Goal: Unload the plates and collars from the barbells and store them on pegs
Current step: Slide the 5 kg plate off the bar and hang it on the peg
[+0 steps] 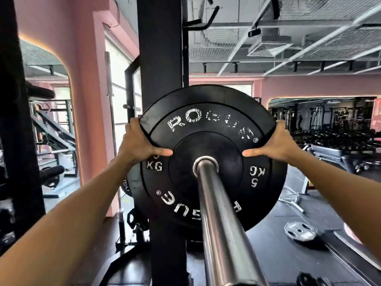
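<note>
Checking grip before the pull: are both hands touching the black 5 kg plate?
Touching. The head view shows the left hand and right hand gripping the plate's rim, thumbs pressed on its face.

Gym, squat rack (pixel 161 58), dumbbell rows (pixel 334 139), weight bench (pixel 329 153)

Two hands, left (pixel 137 145) and right (pixel 277 144); one black plate (pixel 208 141) on one barbell sleeve (pixel 222 223); one grey plate (pixel 300 232) on the floor.

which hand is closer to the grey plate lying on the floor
The right hand. It grips the right edge of the black bumper plate on the barbell sleeve, above the grey plate at lower right. The left hand grips the opposite edge, farther away.
</note>
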